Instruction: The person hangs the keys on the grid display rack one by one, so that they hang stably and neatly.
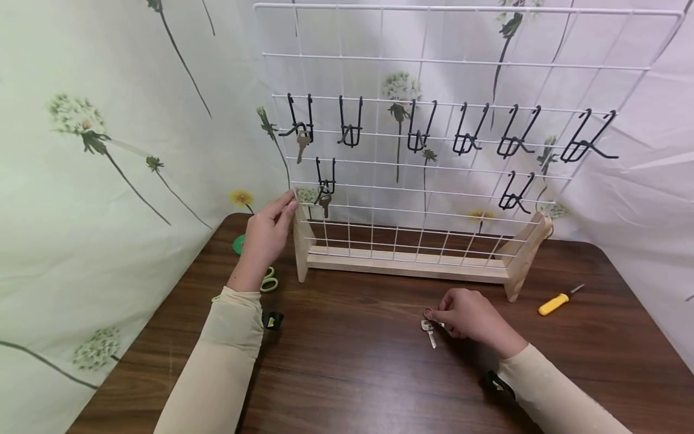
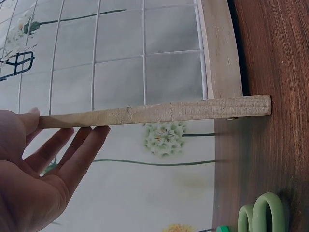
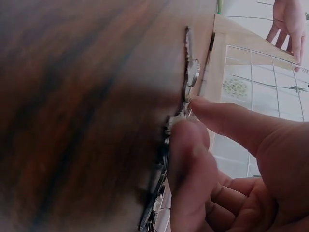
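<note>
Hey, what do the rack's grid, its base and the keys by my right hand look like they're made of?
The grid looks like thin metal wire with a smooth white coating, crossing in squares. The base and side upright look like pale unfinished wood; grain lines show. The keys pinched by the right hand look like silvery metal with a dull shine. The left hand rests against the upright.

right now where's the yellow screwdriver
In the head view the yellow screwdriver lies on the table's right side, just right of the rack's wooden foot, beyond the right hand.
</note>
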The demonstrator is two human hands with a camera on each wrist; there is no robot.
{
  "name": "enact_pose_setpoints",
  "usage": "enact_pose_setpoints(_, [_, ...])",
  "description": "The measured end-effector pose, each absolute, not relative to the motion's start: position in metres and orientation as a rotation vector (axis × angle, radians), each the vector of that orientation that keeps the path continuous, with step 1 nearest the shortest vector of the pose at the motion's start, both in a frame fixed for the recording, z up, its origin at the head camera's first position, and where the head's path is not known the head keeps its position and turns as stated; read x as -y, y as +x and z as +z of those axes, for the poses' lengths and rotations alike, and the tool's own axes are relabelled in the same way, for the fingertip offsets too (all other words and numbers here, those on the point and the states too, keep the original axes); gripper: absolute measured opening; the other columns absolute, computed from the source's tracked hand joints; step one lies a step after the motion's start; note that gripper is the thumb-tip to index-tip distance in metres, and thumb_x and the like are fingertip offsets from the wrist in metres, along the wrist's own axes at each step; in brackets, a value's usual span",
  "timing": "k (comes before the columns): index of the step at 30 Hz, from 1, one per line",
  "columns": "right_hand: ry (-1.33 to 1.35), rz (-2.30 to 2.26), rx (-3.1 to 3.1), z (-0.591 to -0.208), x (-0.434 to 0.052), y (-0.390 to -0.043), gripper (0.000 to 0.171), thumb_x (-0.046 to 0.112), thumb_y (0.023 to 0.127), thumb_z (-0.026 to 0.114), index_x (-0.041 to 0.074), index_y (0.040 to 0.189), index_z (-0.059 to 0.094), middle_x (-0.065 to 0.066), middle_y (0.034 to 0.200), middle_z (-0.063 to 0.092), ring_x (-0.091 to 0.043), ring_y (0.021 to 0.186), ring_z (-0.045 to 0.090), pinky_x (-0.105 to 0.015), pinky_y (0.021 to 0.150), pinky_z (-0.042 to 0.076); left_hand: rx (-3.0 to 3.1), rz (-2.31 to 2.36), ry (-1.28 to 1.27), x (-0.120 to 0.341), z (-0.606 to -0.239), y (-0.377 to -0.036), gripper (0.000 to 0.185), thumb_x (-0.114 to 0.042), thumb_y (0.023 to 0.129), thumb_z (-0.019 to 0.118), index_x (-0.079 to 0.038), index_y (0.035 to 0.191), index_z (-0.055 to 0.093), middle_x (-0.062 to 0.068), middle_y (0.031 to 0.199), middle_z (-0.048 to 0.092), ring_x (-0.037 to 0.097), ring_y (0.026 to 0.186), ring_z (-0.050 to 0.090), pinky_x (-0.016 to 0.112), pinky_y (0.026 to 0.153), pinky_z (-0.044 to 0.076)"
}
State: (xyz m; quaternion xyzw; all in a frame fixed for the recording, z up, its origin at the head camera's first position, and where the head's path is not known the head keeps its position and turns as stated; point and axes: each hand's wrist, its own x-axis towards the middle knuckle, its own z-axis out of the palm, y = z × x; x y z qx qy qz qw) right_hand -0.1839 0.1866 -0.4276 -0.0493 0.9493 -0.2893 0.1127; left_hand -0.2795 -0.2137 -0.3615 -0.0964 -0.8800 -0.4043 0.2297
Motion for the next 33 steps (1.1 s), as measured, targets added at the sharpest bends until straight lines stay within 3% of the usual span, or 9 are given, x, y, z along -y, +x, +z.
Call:
enact_pose_setpoints(12, [-0.226, -0.777, -2.798, -0.4287, -0.1852, -0.1909, 0.038, 0.037, 0.095, 0.081, 0.016, 0.067, 0.067, 0.007, 0.052, 0.059, -0.01, 0.046, 0.06, -0.027, 0.052, 0.047, 2.426, -1.102, -0.264, 0.2148, -0.3615, -0.2798, 0.046, -0.038, 0.114, 0.053, -0.018, 0.155, 0.06, 0.015, 0.155, 0.062, 0.038, 0.144, 0.06, 0.058, 0.115, 0.053])
enact_pose_setpoints(33, [-0.243, -0.799, -2.741, -0.4273, -0.1805, -0.1864, 0.034, 0.031, 0.1, 0.076, 0.014, 0.071, 0.07, 0.003, 0.054, 0.06, -0.011, 0.046, 0.056, -0.029, 0.049, 0.049, 2.424, -1.112, -0.276, 0.2142, -0.3617, -0.2785, 0.046, -0.036, 0.114, 0.054, -0.015, 0.154, 0.059, 0.018, 0.152, 0.064, 0.038, 0.141, 0.062, 0.058, 0.113, 0.055])
